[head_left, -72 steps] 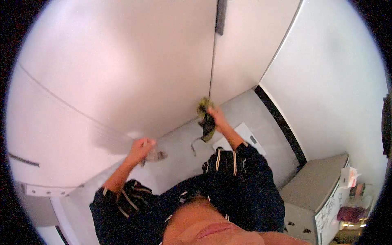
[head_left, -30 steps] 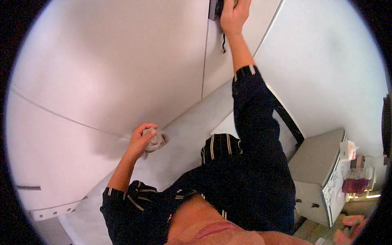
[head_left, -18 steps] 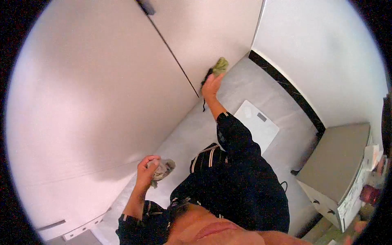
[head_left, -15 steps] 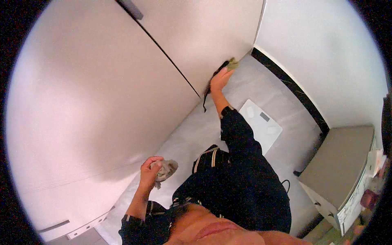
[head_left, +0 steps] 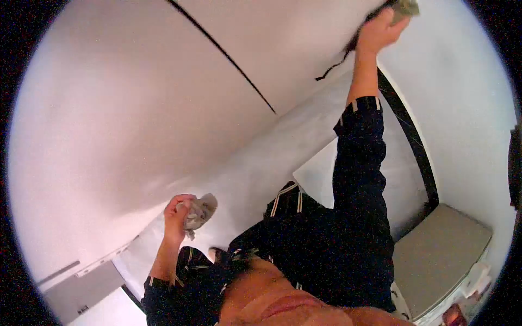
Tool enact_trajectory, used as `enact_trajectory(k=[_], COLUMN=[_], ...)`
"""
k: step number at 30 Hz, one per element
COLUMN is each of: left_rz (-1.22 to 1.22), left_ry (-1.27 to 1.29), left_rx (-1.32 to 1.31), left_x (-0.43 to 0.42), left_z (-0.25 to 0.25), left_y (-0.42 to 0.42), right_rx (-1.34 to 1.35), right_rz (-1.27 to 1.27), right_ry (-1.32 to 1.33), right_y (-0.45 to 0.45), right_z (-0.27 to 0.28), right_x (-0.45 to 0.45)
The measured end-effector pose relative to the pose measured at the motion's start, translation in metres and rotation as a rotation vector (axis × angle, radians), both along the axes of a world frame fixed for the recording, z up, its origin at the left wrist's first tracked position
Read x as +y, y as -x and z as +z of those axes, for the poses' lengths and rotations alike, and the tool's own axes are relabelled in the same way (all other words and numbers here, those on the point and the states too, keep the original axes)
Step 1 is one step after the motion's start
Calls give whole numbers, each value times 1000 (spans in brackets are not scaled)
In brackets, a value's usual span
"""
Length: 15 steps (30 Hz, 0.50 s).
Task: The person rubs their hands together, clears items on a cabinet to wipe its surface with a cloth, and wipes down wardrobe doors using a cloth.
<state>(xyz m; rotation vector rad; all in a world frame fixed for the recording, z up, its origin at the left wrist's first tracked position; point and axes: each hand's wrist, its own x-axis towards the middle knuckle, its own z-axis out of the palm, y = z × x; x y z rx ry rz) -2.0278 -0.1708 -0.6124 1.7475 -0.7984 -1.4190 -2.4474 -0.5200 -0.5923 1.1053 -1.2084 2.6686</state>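
Note:
My left hand [head_left: 177, 216], at the lower left, is closed on a crumpled grey wad [head_left: 200, 213] that looks like cloth or paper. My right arm reaches far up. At its end my right hand [head_left: 378, 33] grips a folded greenish cloth [head_left: 405, 12], cut off partly by the top of the view. A thin black strap [head_left: 336, 66] trails beside that hand, against the pale cabinet front [head_left: 283, 49]; whether the hand holds it too I cannot tell.
A dark gap [head_left: 223, 50] divides the cabinet panels. Black skirting [head_left: 405, 117] borders the white wall [head_left: 451, 92]. On the grey floor [head_left: 239, 163] lies a white scale [head_left: 318, 171], partly behind my sleeve. A low grey-topped cabinet [head_left: 443, 255] stands at right.
My right hand with the greenish cloth has moved up and right, the black strap along with it. My left hand has shifted slightly left and up. The view has tilted.

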Motion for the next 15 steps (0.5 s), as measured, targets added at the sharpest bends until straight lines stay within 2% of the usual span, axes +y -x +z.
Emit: enact_trajectory(k=[1, 3, 6, 8, 10, 11, 13, 14, 15], left_rz=[25, 72, 153, 142, 99, 78, 116, 136, 144], left_ry=[26, -3, 90, 42, 64, 48, 79, 101, 133], left_rx=[-54, -168, -85, -114, -147, -155, -126, -107, -102], left_x=[16, 26, 52, 65, 75, 82, 87, 89, 94], left_z=[0, 9, 11, 13, 24, 32, 37, 36, 33], left_y=[-13, -14, -43, -53, -50, -55, -66, -72, -80], right_rx=[22, -72, -235, -440, -477, -223, -229, -494, -712], right_rz=[-10, -89, -103, 20, 15, -58, 20, 178, 493], right_ry=[-62, -229, -438, -742, -797, -682, -825, -1083, -953], right_y=[-3, 7, -29, -78, -113, -136, -179, -198, -213], right_z=[-7, -72, -163, -188, -254, -298, -358, -363, -346], right_x=[-1, -12, -6, 34, 50, 60, 74, 86, 100])
